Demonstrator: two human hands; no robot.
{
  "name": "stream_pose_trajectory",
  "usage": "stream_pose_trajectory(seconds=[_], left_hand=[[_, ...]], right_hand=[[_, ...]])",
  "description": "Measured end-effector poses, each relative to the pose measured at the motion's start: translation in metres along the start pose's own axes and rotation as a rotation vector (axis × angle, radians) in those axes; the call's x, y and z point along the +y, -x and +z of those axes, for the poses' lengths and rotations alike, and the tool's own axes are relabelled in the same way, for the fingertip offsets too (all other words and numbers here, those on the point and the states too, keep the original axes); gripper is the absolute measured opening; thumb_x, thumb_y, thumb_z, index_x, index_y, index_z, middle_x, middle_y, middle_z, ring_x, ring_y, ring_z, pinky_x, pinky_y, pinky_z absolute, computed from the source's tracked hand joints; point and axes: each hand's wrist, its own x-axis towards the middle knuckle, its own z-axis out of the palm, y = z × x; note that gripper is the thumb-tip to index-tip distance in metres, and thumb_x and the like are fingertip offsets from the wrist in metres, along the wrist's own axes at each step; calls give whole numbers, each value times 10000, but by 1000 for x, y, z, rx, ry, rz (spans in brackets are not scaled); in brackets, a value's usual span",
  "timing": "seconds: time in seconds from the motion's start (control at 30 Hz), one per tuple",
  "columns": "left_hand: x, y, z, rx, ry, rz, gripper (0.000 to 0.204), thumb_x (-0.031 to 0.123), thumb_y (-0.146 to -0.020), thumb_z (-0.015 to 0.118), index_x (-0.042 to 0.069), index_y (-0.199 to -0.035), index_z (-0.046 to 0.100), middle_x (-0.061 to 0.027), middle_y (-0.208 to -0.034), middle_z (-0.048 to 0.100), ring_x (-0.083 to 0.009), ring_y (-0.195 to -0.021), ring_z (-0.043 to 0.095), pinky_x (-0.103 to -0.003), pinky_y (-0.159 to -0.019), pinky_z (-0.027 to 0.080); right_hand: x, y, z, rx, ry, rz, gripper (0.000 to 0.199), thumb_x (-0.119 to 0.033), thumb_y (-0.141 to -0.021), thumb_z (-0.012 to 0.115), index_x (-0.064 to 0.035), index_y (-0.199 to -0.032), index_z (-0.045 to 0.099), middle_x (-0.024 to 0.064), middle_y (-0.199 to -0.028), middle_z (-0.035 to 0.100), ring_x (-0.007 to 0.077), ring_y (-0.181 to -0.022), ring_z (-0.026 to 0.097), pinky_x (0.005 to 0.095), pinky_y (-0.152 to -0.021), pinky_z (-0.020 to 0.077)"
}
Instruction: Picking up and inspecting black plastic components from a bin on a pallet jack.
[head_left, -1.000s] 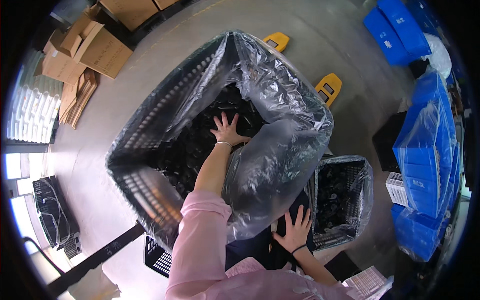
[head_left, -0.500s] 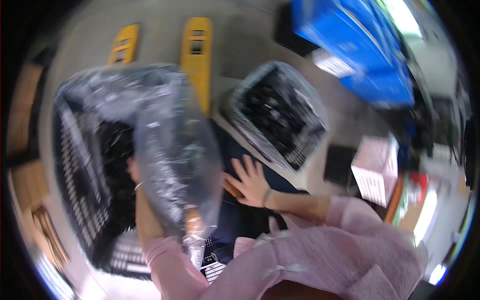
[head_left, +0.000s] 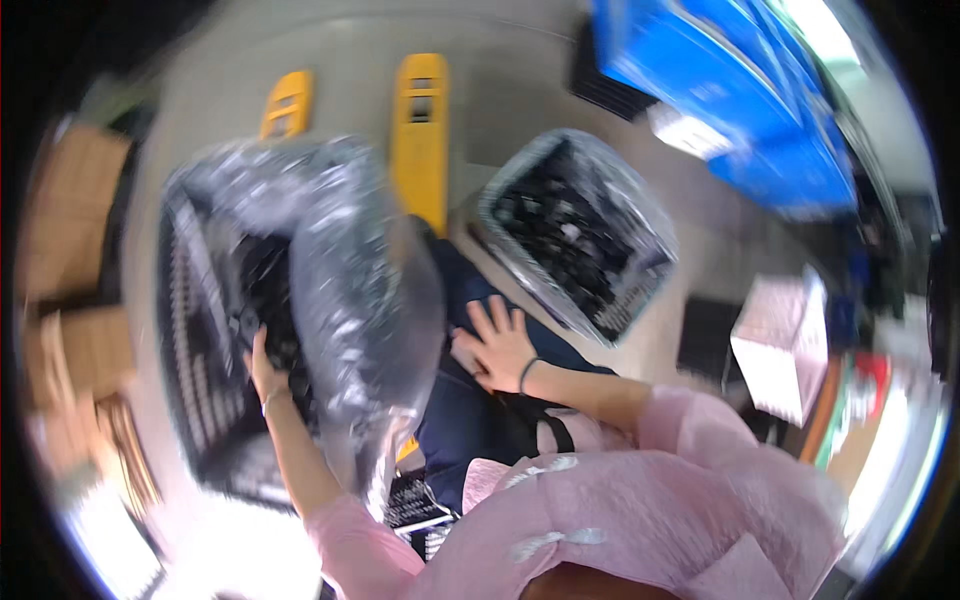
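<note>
Pic is motion-blurred, so fine detail is lost.

Big black mesh crate (head_left: 205,340) w/ clear plastic liner (head_left: 350,290) sits on the floor, left of the person's dark-blue lap (head_left: 470,400); liner bulges up over the crate's right side. Dark small parts (head_left: 270,290) fill the inside, too blurred to tell what kind.

Blue bins (head_left: 740,100) stacked well apart from the big crate, far upper right. Yellow pallet-jack forks (head_left: 420,130) lie just behind the crate, one above its top edge, the longer one running along its right side. Cardboard boxes (head_left: 70,220) to the crate's left.

Smaller black crate (head_left: 575,235), also plastic-lined and full of dark parts, stands right of the big crate, beyond the forks, tilted in view. White box (head_left: 785,340) further right of it.

Left hand (head_left: 262,365), pink sleeve pushed up, bracelet at wrist, is down inside the big crate among the dark parts; fingers hidden in blur, can't tell if gripping or loose.

Right hand (head_left: 495,345), dark band at wrist, lies flat on the lap just right of the big crate's liner, fingers spread, released, grasping nothing.
</note>
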Motion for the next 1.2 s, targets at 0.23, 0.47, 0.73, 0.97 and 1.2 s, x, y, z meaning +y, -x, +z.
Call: stream_pose_trajectory(seconds=[0.23, 0.47, 0.73, 0.97, 1.2], left_hand=[[71, 116, -7, -280, 981, -74, 298, 178, -763, 612, 18, -990, 504, -178, -962, 547, -215, -765, 556, -201, -430, 442], [34, 237, 56, -556, 939, 30, 399, 170, -767, 600, 78, -1129, 458, -170, -1061, 521, -236, -908, 548, -192, -450, 440], [8, 245, 82, -660, 1249, -238, 315, 125, -768, 596, 54, -1059, 497, -171, -1054, 473, -249, -861, 512, -202, -466, 428], [-3, 244, 87, -667, 1164, -279, 324, 131, -755, 617, 47, -1048, 506, -167, -1042, 465, -230, -828, 515, -196, -459, 434], [-6, 251, 101, -628, 1086, -343, 323, 123, -752, 614, 43, -1045, 502, -167, -1029, 466, -215, -769, 518, -193, -449, 429]], right_hand=[[11, -14, -37, 332, -710, -275, 554, -201, -716, 658, -62, -1200, 427, 190, -1184, 429, 292, -1077, 456, 378, -886, 376], [-78, 5, -150, 37, -1000, -598, 602, -120, -701, 687, -53, -1230, 406, 112, -1152, 485, 175, -969, 521, 278, -760, 433], [-32, 40, -136, 122, -1272, -498, 338, 18, -763, 568, 7, -1091, 490, 63, -1024, 541, 87, -917, 525, 236, -774, 444], [11, 49, -136, 197, -1561, -381, 331, 26, -781, 528, -2, -1100, 448, 105, -1105, 516, 126, -952, 519, 261, -812, 440], [44, 47, -133, 286, -1660, -308, 322, -6, -784, 550, -13, -1092, 457, 78, -1046, 529, 124, -921, 525, 258, -784, 450]])
